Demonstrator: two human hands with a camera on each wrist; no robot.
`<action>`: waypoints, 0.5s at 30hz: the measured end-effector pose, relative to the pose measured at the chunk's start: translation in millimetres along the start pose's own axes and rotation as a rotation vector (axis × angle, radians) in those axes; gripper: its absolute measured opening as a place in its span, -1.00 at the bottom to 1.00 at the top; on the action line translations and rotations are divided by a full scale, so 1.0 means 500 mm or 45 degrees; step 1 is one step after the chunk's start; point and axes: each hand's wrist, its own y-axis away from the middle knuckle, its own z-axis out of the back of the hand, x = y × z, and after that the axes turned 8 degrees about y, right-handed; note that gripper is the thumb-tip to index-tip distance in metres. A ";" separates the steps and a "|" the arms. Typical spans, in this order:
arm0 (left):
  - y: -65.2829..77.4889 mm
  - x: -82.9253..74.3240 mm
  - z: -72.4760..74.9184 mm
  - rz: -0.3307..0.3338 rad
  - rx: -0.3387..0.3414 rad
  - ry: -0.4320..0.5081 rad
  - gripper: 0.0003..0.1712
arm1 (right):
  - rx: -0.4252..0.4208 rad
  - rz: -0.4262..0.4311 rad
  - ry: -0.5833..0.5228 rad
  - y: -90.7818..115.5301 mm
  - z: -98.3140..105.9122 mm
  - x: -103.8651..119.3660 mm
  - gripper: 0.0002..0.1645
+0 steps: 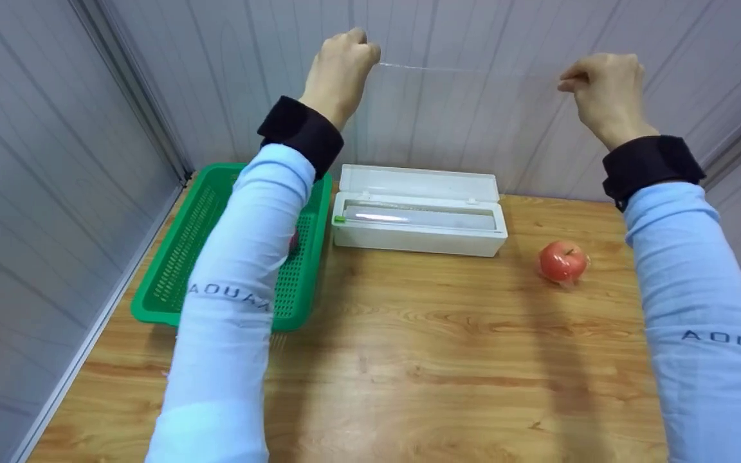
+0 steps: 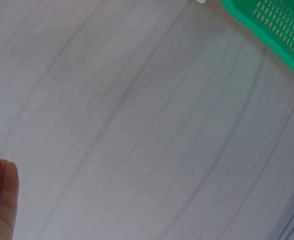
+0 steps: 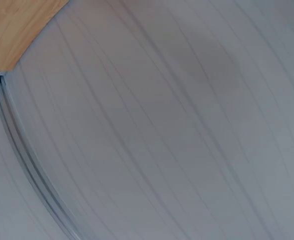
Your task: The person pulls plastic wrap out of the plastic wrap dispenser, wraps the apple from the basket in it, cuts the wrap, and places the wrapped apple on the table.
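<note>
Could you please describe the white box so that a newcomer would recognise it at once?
On the wooden table, find the green basket. Just to its right, near the back wall, sits the long white box, lid open; its solid white sides set it apart from the perforated basket.

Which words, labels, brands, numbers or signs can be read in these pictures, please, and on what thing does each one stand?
"AOUA", then an unclear mark at the edge: left sleeve. The "O" may be "Q".
"AOU", then a partly hidden letter: right sleeve.
No readable text: white box, green basket, apple, clear film.
</note>
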 end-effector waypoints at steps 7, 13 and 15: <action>0.010 -0.004 0.040 -0.074 0.047 0.080 -0.70 | 0.063 0.085 0.010 0.003 0.022 -0.017 -0.76; 0.026 0.001 0.078 -0.104 0.146 0.177 -0.71 | 0.239 0.070 -0.100 0.005 0.049 -0.026 -0.75; 0.031 0.002 0.086 -0.116 0.166 0.207 -0.70 | 0.256 0.062 -0.132 0.007 0.056 -0.026 -0.76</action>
